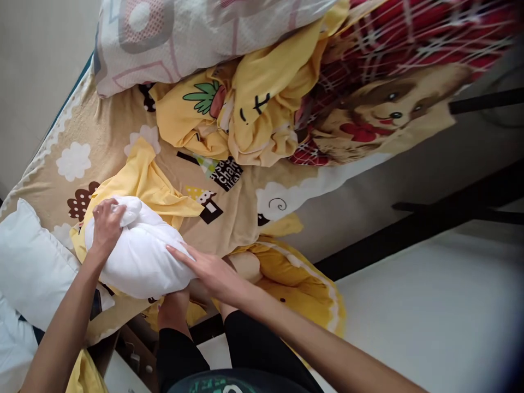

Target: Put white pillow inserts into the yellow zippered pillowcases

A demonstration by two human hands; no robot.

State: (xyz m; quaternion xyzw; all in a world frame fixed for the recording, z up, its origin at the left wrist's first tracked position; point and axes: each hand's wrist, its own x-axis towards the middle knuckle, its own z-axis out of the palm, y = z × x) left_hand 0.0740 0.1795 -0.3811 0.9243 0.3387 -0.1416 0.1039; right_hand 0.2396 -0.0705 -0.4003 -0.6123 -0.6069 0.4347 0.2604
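Pinching a bunched corner of the white pillow [141, 259], the left grip [107, 226] is pressed together; fingers of the right grip [200, 266] are laid on the pillow's right end, though whether it is pinched there cannot be told. The pillow is held over the bed's [104, 128] near edge, partly covering a yellow cloth [143, 177]. Another pillow [33, 254] is seen at left.

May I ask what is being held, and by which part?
A white pillow: the left hand clutches its bunched fabric; the right hand touches its side.
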